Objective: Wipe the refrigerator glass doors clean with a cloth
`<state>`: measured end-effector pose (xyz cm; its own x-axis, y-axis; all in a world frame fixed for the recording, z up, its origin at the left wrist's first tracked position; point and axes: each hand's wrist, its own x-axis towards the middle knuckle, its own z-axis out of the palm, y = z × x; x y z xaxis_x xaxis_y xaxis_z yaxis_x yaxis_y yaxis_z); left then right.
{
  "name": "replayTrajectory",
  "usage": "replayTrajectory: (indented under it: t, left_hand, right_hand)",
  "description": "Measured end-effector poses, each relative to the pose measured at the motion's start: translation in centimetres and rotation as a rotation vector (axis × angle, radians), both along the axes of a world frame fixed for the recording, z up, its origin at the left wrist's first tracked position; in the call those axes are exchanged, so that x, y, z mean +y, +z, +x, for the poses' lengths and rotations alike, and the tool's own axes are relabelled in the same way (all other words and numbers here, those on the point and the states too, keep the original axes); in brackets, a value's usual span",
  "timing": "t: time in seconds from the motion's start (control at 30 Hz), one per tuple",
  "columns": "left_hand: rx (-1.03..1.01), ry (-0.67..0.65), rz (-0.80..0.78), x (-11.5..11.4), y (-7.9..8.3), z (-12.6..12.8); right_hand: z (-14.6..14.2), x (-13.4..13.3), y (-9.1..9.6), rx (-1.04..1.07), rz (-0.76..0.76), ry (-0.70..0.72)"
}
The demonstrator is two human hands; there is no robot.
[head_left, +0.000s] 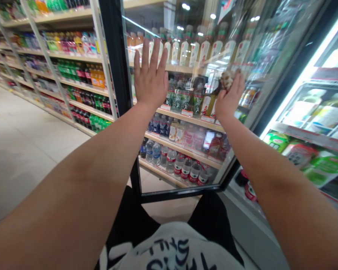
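A glass door with a black frame stands swung out in front of me. My left hand lies flat against its upper left part, fingers stretched and a little apart, holding nothing. On the right side of the pane, my right hand presses a crumpled brown-and-white cloth to the glass. Part of the cloth is hidden behind the fingers. Through the pane, rows of bottles on shelves show, mixed with reflections.
To the right is the lit fridge with bottles and green packs. Long drink shelves run along the left, beside a pale tiled floor. The door's lower edge is close to my knees.
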<state>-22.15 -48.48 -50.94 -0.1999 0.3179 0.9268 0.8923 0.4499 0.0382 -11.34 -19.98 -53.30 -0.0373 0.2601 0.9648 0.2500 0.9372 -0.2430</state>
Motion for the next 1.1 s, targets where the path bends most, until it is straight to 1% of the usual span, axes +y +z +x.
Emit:
replayTrajectory:
  t: [0.1, 0.17, 0.23, 0.27, 0.33, 0.43, 0.53, 0.6, 0.67, 0.77, 0.83, 0.9, 0.97, 1.03, 1.1]
  left_hand:
    - [0.001, -0.005, -0.004, 0.0, 0.0, 0.0]
    - [0.017, -0.014, -0.005, -0.1, 0.0, 0.0]
    - [0.040, -0.017, -0.005, -0.2, 0.0, 0.0]
    - [0.047, -0.009, -0.012, -0.2, 0.0, 0.1]
    - [0.039, 0.016, -0.041, -0.3, 0.0, 0.3]
    - [-0.014, 0.025, -0.088, -0.5, 0.0, 0.3]
    - [-0.021, -0.011, -0.058, -0.2, 0.5, 0.1]
    - [0.023, -0.021, -0.002, 0.5, 1.5, 0.2]
    - [0.053, -0.019, 0.064, 1.8, 2.9, 0.7]
    - [0.045, 0.002, 0.121, 4.7, 5.1, 2.3]
    - [0.040, 0.023, 0.132, 7.0, 6.0, 3.5]
    - [0.051, 0.023, 0.134, 8.9, 6.2, 4.4]
    - [0.081, -0.018, 0.113, 10.4, 6.0, 4.7]
    - [0.126, -0.086, 0.071, 11.3, 5.8, 4.6]
    - [0.160, -0.158, 0.017, 12.0, 5.7, 4.4]
  right_hand:
    - [-0.5, -4.5, -0.3, -0.209, 0.232, 0.143]
    - [-0.4, -6.9, -0.3, -0.373, 0.389, 0.221]
    - [-0.1, -8.0, 0.1, -0.487, 0.477, 0.259]
    - [0.1, -7.9, 0.4, -0.502, 0.481, 0.262]
    - [0.5, -6.3, 1.1, -0.427, 0.419, 0.239]
    - [1.1, -1.8, 1.9, -0.166, 0.231, 0.164]
    - [1.8, 2.8, 1.8, 0.025, 0.086, 0.092]
    - [2.1, 5.0, 1.3, 0.095, 0.030, 0.054]
    - [2.2, 6.4, 0.6, 0.150, -0.013, 0.030]
    - [2.3, 7.3, -0.7, 0.205, -0.041, 0.023]
    - [2.7, 7.9, -1.8, 0.231, -0.060, 0.016]
    - [3.5, 8.9, -3.1, 0.257, -0.124, -0.013]
    - [4.5, 10.1, -4.4, 0.285, -0.202, -0.052]
    - [5.2, 11.2, -5.5, 0.332, -0.262, -0.091]
    - [5.2, 11.9, -6.0, 0.375, -0.287, -0.120]
